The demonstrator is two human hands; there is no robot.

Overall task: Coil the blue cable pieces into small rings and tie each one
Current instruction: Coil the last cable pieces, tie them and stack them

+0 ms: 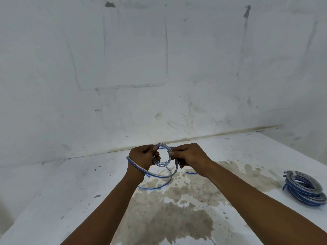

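head | left hand (141, 157), right hand (188, 156) grip blue cable ring (161, 154)

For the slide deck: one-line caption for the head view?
Both hands, left and right, grip a small cable ring above the stained table; coil pile at right.

Colour record: cable, worktop, wall

The cable piece (161, 154) is noted as clear with a blue stripe; the stacked rings (305, 188) are seen as blue and grey-clear. The worktop (70, 183) is recorded as white, blotched with brown-grey stains and dark specks. The wall (159, 68) is marked white with grey streaks.
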